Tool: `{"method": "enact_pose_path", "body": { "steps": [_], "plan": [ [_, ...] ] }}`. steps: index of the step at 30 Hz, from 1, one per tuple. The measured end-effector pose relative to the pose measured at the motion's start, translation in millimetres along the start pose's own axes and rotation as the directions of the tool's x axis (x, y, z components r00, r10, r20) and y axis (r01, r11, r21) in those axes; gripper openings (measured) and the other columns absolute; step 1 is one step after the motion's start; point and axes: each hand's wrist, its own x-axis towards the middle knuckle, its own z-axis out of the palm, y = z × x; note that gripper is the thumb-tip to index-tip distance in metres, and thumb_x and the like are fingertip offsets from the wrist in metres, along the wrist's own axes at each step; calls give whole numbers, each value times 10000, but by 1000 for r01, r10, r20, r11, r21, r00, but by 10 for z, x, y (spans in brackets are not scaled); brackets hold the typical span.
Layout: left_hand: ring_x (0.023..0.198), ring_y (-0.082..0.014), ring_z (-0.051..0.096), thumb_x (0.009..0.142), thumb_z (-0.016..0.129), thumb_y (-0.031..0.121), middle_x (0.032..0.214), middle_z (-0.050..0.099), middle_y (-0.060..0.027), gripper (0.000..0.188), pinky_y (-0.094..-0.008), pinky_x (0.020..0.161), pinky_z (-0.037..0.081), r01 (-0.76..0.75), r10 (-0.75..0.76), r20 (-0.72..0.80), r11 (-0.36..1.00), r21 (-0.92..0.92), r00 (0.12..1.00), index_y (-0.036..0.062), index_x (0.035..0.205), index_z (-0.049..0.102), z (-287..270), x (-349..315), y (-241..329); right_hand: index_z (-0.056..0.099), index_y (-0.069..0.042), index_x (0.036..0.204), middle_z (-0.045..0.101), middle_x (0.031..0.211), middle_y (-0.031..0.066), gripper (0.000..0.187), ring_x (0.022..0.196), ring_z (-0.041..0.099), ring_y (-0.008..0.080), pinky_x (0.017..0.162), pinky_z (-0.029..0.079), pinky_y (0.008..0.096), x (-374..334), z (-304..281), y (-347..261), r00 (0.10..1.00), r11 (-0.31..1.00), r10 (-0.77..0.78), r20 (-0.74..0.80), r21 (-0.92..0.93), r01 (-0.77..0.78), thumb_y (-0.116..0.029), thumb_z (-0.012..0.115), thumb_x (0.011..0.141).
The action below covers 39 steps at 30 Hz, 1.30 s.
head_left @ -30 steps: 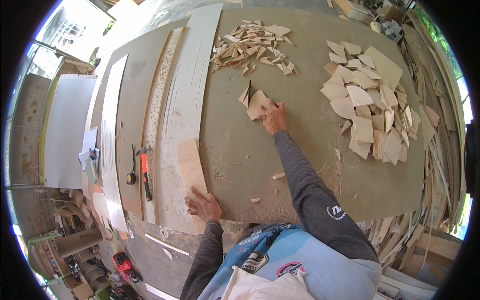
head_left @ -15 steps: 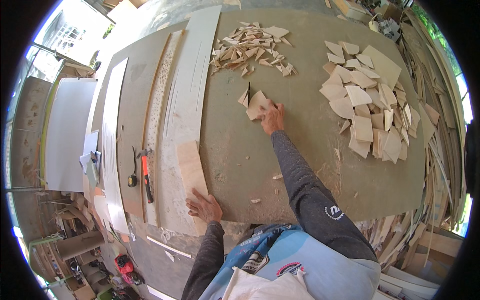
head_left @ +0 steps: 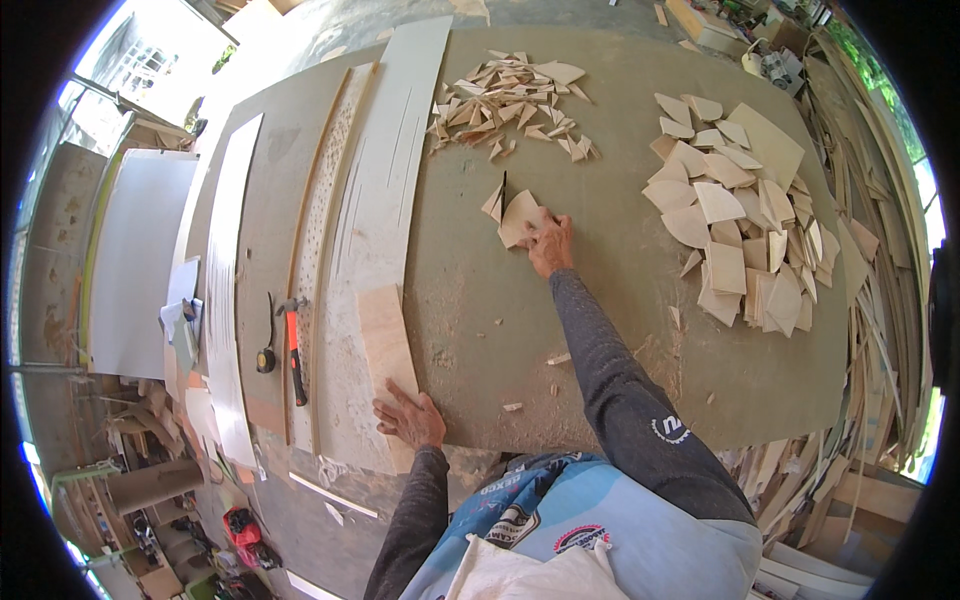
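My left hand (head_left: 410, 417) lies with its fingers spread on the lower end of a long pale plywood strip (head_left: 384, 335). That strip rests on a white board (head_left: 385, 200) along the left of the table. Farther out, my right hand (head_left: 550, 246) has its bent fingers on a small plywood piece (head_left: 519, 218) with a curved edge. Just beyond it, a thin dark, pointed thing (head_left: 504, 190) stands beside a narrow wood offcut (head_left: 491, 205); its kind is unclear. The undersides of my right fingers are hidden.
A heap of pointed offcuts (head_left: 510, 95) lies at the far middle of the table (head_left: 480, 340). Curved plywood pieces (head_left: 740, 200) are piled on the right. Left of the white board lie a hammer (head_left: 294, 350) and a tape measure (head_left: 265, 360). Stacked boards (head_left: 875, 200) line the right edge.
The whole view has shifted slightly. Both hands keep nearly the same places, the left on the plywood strip and the right on the curved plywood piece.
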Motion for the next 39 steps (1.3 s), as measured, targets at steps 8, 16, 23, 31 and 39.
{"method": "enact_pose_path", "body": {
  "steps": [8,16,23,31,39],
  "plan": [
    [1482,-507,183,970,565,380,1576,168,-362,834,-705,1156,129,0,0,-12,1000,22,1000,178,1646,120,8,9,12,797,-175,1113,510,1382,69,285,1183,412,338,1043,372,466,-31,78,-35,997,993,46,-62,-108,-52,-242,770,838],
    [1484,-510,181,962,572,378,1575,167,-366,844,-704,1157,130,1,-1,-17,1000,21,1000,176,1645,120,18,2,-6,628,-23,1339,540,1336,104,552,1196,398,320,1092,340,444,-44,-70,-216,992,991,125,-1,-57,-125,-119,780,817],
    [1483,-510,183,962,569,377,1569,171,-367,842,-705,1156,129,-5,5,-20,1000,19,1000,177,1645,121,35,20,-8,792,-111,1145,514,1389,82,324,1190,397,310,1096,336,417,9,39,-128,993,987,115,-33,-111,-118,-116,769,822],
    [1467,-505,200,978,563,375,1563,179,-367,816,-704,1151,125,3,-3,-26,1000,17,1000,172,1642,136,-8,-2,15,772,-71,1171,532,1384,99,373,1203,395,323,1096,339,424,33,-35,-181,994,992,106,-25,-63,-107,-95,772,799],
    [1476,-511,189,965,580,387,1565,182,-364,843,-708,1152,138,12,-12,-28,1000,20,1000,185,1645,125,26,5,7,797,-180,1103,515,1348,76,301,1202,405,335,1046,358,464,101,125,-16,997,990,30,-64,-136,-39,-179,788,803]
  ]
}}
